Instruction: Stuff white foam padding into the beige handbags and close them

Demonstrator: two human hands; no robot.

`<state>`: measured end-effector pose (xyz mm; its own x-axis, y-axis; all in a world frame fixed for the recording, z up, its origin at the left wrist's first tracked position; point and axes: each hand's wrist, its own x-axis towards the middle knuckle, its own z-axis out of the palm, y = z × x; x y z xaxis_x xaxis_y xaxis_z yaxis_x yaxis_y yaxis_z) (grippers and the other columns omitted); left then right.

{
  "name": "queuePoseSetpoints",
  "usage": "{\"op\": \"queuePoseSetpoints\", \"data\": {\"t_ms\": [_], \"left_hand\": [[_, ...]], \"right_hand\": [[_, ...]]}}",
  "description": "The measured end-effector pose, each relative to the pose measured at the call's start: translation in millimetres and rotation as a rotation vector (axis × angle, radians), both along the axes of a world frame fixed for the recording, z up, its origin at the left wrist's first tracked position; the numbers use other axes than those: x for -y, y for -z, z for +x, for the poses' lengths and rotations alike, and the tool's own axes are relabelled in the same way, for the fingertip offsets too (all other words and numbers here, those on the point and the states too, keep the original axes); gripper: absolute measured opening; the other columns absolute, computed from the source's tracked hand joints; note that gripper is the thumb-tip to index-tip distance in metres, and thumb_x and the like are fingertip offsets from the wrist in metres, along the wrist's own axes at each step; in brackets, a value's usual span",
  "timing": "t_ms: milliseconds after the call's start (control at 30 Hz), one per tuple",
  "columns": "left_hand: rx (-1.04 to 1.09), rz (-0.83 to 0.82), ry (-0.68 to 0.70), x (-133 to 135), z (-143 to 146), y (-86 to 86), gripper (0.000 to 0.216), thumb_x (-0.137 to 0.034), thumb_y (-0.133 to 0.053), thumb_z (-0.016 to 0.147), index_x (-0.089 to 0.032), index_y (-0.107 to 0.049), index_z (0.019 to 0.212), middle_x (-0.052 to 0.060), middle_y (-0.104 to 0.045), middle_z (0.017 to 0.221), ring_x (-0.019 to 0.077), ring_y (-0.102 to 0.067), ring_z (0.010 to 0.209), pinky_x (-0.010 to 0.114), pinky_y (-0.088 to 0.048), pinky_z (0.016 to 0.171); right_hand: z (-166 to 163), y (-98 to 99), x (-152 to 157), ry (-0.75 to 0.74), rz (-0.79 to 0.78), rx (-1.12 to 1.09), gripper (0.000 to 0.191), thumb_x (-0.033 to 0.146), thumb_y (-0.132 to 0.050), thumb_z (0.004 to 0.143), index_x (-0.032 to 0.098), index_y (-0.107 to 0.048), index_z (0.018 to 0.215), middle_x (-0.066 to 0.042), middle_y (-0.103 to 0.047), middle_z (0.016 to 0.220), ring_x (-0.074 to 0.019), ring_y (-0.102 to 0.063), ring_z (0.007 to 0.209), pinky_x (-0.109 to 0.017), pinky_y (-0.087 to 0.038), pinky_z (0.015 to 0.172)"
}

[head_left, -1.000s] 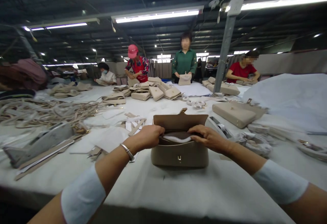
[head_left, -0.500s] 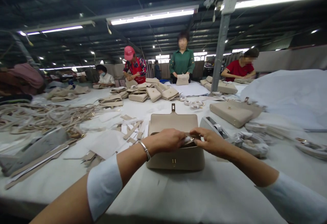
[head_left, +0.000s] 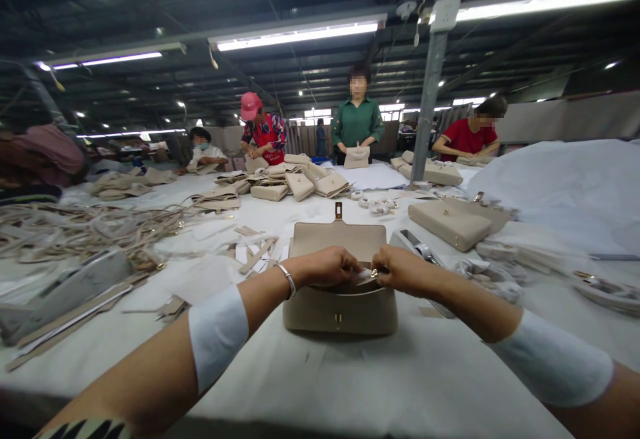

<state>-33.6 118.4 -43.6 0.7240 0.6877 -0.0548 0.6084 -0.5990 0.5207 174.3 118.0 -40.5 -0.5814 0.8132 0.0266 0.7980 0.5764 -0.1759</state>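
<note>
The beige handbag [head_left: 340,305] stands upright on the white worktop [head_left: 350,379], directly ahead of the person and centred between the two forearms. Its long axis runs left to right, square to the line of sight. The flap [head_left: 337,239] is thrown back, away from the person, with a metal clasp at its far edge.

Both hands meet at the mouth of the handbag. The left hand [head_left: 327,265] and right hand [head_left: 403,269] are close together, fingers pinched on a small item at the opening; its identity cannot be told. Neither hand is clearly nearer.

Just beyond the right hand lies a tape dispenser [head_left: 417,249]. Further right lies a second handbag [head_left: 453,220]. Left of centre lie loose straps [head_left: 90,225]. At the far side, other workers stand behind a pile of handbags [head_left: 295,182].
</note>
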Motion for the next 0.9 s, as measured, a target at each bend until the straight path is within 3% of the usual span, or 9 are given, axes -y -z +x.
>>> {"op": "queuePoseSetpoints", "data": {"t_ms": [133,367,533,700,800,900], "left_hand": [[-0.098,0.202,0.003,-1.0,7.5,-1.2,0.019,-0.017,-0.053,0.079,-0.012,-0.072,0.082,-0.001,-0.060,0.063,0.0073,-0.041,0.054,0.019,-0.032,0.053],[-0.394,0.519,0.179,-5.9,23.9,-2.7,0.017,-0.015,-0.053,0.077,-0.017,-0.070,0.081,0.007,-0.069,0.074,0.0141,-0.052,0.057,0.024,-0.031,0.051],[-0.074,0.309,0.037,-15.1,33.9,11.1,0.020,-0.018,-0.055,0.079,-0.014,-0.073,0.087,0.004,-0.071,0.080,0.0121,-0.057,0.065,0.020,-0.039,0.060],[0.028,0.209,0.013,-24.3,29.2,28.9,0.024,-0.009,-0.053,0.076,-0.012,-0.072,0.090,-0.001,-0.070,0.077,0.0083,-0.054,0.066,0.015,-0.039,0.063],[0.006,0.194,0.052,-23.6,19.0,23.4,0.021,-0.012,-0.053,0.077,-0.012,-0.071,0.088,-0.002,-0.067,0.073,0.0084,-0.053,0.064,0.016,-0.039,0.061],[-0.096,0.241,0.058,-18.9,9.5,7.0,0.017,-0.021,-0.055,0.078,-0.015,-0.069,0.085,-0.001,-0.065,0.071,0.0107,-0.055,0.063,0.018,-0.039,0.059]], "right_hand": [[-0.7,0.4,4.9,-0.065,0.028,0.036,0.010,0.012,-0.056,0.078,0.014,-0.064,0.073,-0.006,-0.056,0.080,-0.0152,-0.054,0.069,-0.025,-0.036,0.063],[17.7,15.7,5.6,-0.197,0.081,-0.114,0.014,0.016,-0.050,0.088,0.014,-0.062,0.080,-0.005,-0.051,0.083,-0.0143,-0.053,0.073,-0.024,-0.040,0.070],[27.3,20.7,1.0,-0.191,0.058,-0.188,0.012,0.017,-0.053,0.086,0.015,-0.064,0.084,-0.004,-0.051,0.084,-0.0159,-0.056,0.079,-0.025,-0.042,0.074],[11.6,7.1,-0.6,-0.107,0.019,0.080,0.011,0.018,-0.057,0.081,0.016,-0.064,0.089,-0.006,-0.056,0.093,-0.0162,-0.058,0.079,-0.024,-0.040,0.070],[-4.2,-1.9,-4.2,-0.066,0.012,0.172,0.016,0.013,-0.058,0.073,0.015,-0.066,0.087,-0.008,-0.058,0.089,-0.0195,-0.059,0.074,-0.026,-0.036,0.059],[-10.4,-5.2,-6.6,-0.037,0.029,0.200,0.015,0.013,-0.057,0.072,0.015,-0.066,0.084,-0.009,-0.060,0.085,-0.0218,-0.059,0.075,-0.026,-0.033,0.056]]}}
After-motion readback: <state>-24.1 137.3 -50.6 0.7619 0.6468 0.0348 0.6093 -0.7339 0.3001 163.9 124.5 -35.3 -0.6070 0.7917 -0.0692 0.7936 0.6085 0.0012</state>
